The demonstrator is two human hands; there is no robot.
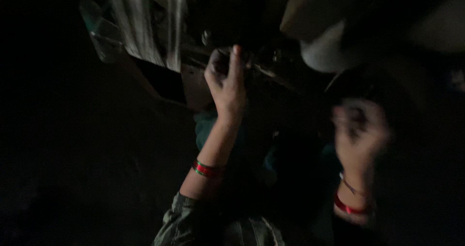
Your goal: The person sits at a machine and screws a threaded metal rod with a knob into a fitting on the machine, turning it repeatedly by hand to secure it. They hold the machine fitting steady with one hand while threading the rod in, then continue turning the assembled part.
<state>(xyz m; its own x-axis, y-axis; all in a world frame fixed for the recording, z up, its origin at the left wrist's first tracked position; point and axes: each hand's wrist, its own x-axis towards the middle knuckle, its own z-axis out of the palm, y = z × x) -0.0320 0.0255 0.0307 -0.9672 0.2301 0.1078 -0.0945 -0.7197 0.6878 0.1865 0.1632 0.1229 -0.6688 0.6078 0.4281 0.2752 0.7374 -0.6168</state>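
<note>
The scene is very dark and blurred. My left hand (225, 84) reaches forward at the centre, fingers curled around a small dark object that I cannot make out; a red and green bangle sits on that wrist. My right hand (359, 132) is at the right, blurred, fingers curled, with red bangles on the wrist. It seems to hold something dark, but the blur hides it.
A pale streaked cloth or sheet (145, 23) hangs at the top left. A light rounded object (329, 50) lies at the top right. A dark box-like shape (167, 84) stands left of my left hand. Teal fabric (206, 127) shows below it.
</note>
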